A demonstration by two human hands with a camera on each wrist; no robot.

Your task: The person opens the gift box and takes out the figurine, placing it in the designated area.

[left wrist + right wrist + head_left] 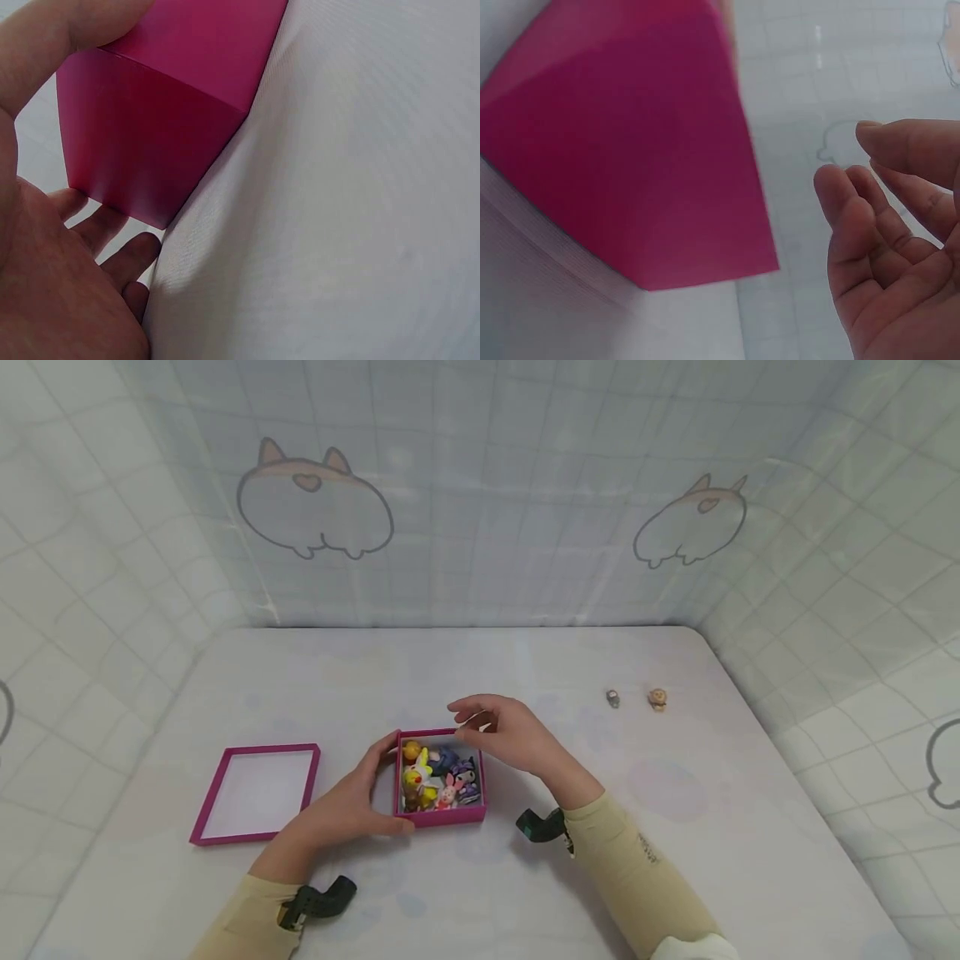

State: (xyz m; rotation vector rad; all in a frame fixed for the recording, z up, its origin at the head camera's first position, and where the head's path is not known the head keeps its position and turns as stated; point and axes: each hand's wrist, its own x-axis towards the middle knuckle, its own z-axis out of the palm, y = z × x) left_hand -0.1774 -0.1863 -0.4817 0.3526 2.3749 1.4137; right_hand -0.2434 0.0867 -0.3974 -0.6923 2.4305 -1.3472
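A magenta box [450, 817] without its cover stands on the table, packed with small toy figurines [438, 775]. Among them are a yellow-and-white one, a pink one and a purple one. My left hand [348, 802] grips the box's left side, thumb at the front wall and fingers toward the back; the left wrist view shows the thumb [82, 30] against the magenta wall. Over the box's back right corner hovers my right hand [510, 735], fingers loosely bent. In the right wrist view, that hand [900, 240] holds nothing, thumb and fingertips apart.
A magenta-framed box lid [311, 777] with a pale inside lies left of the box. Two small figurines, one grey [612, 698] and one tan [657, 698], are at the back right of the white table [637, 877]. Patterned curtains [495, 527] surround the table.
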